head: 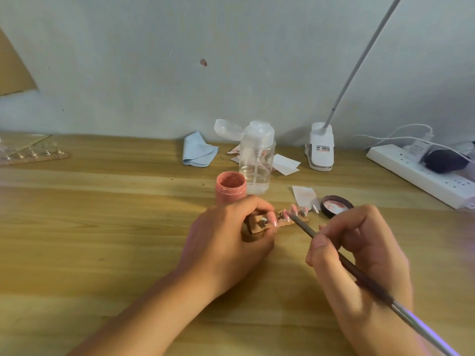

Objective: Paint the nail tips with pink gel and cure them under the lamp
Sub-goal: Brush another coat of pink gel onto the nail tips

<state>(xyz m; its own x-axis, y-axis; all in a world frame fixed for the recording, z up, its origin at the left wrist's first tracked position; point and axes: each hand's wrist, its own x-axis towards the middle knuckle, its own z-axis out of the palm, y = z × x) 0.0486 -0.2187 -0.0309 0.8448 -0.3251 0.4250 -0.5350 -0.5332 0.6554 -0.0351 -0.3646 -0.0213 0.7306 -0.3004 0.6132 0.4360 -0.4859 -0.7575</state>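
**Painting the tips**

The right hand [359, 255] pinches the brush [304, 228] pen-fashion, bristles at the nail tips [293, 209]. The left hand [228, 242] curls round the end of the holder strip [257, 228], probably to steady it. Behind, the pink gel jar [230, 188] stands open, gel inside (its lid [336, 206] lies to the right). Farther back, a pump bottle [257, 163] holds clear liquid.

Pink nail tips [293, 209] stand near open gel jar [230, 188].

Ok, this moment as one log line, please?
left hand: holds tip strip | right hand: holds brush at tips | gel jar: open
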